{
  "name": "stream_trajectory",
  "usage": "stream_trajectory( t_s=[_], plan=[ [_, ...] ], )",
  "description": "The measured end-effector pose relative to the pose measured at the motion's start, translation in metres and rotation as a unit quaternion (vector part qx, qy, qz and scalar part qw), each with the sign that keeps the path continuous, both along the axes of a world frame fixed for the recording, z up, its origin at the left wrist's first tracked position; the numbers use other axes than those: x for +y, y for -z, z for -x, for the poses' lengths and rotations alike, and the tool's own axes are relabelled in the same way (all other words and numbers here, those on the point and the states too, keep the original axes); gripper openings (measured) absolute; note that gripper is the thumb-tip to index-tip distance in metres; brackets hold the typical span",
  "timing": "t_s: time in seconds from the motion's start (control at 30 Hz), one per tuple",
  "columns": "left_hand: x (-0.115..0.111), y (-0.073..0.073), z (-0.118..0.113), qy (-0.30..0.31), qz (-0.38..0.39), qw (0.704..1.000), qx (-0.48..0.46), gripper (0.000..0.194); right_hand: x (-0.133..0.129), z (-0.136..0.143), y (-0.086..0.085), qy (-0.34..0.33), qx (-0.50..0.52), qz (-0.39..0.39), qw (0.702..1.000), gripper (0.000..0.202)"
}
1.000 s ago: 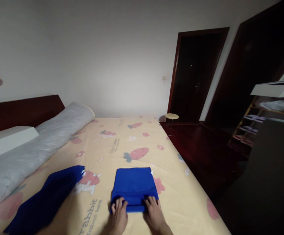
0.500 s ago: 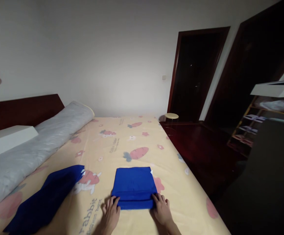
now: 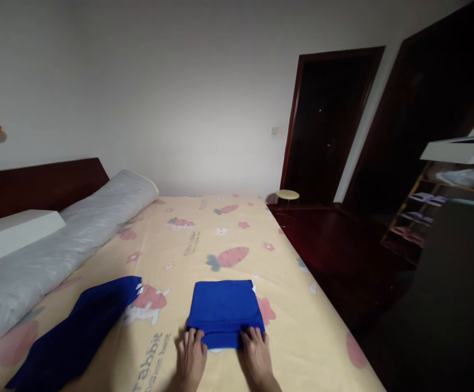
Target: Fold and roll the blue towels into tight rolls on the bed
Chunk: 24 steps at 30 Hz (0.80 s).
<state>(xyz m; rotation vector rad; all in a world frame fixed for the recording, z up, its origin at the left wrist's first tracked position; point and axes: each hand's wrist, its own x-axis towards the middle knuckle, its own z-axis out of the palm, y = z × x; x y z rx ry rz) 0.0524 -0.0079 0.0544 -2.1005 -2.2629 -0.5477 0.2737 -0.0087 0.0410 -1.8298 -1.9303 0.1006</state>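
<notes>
A folded blue cloth (image 3: 224, 302) lies flat on the bed, with a narrow fold running along its near side and a small white tag at its right edge. My left hand (image 3: 193, 353) has its fingers curled over the near left corner. At the near right part, my right hand (image 3: 256, 351) grips the same fold, fingers bent and pressed down. What the fingertips pinch underneath is partly hidden. Another blue cloth (image 3: 77, 326), spread unevenly and also with a white tag, rests on the left, apart from both hands.
The bed wears a yellow sheet (image 3: 302, 326) with carrot and rabbit prints. A grey rolled bedding piece (image 3: 98, 218) and a white box (image 3: 20, 231) lie by the dark headboard (image 3: 44, 185). Beyond the right edge stand a round stool (image 3: 287, 194) and a shoe rack (image 3: 419, 218).
My right hand has shifted left along the near fold, and my left hand has moved slightly right. Both stay on the folded cloth, whose near strip looks a little more bunched.
</notes>
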Motion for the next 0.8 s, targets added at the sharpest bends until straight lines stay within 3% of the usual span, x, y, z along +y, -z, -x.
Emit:
stream_trajectory(
  t_s=[0.13, 0.3, 0.43, 0.53, 0.6, 0.7, 0.8],
  plan=[
    [0.003, 0.006, -0.012, 0.029, 0.015, 0.999, 0.004, 0.043, 0.002, 0.019, -0.010, -0.025, 0.028, 0.006, 0.999, 0.031],
    [0.008, 0.035, -0.037, 0.123, 0.056, 0.991, -0.025, 0.054, 0.000, 0.054, -0.007, -0.134, 0.070, 0.023, 0.988, 0.044],
    [0.008, 0.053, -0.011, 0.142, -0.016, 0.990, -0.019, 0.045, 0.000, 0.025, 0.015, -0.132, 0.036, 0.001, 0.991, 0.043],
    [0.006, 0.055, 0.020, 0.133, -0.039, 0.990, 0.013, 0.044, 0.001, -0.011, 0.028, -0.055, 0.012, -0.021, 0.998, 0.043],
    [0.005, 0.053, 0.027, 0.107, -0.034, 0.993, 0.027, 0.045, 0.002, -0.022, 0.030, -0.020, -0.002, -0.012, 1.000, 0.043],
    [0.009, 0.047, 0.008, 0.062, -0.003, 0.998, 0.010, 0.053, 0.006, -0.006, 0.024, -0.036, -0.003, 0.012, 0.999, 0.046],
    [0.016, 0.043, -0.025, 0.109, 0.036, 0.993, -0.030, 0.060, 0.010, 0.028, 0.011, -0.123, 0.020, 0.046, 0.991, 0.052]
  ],
)
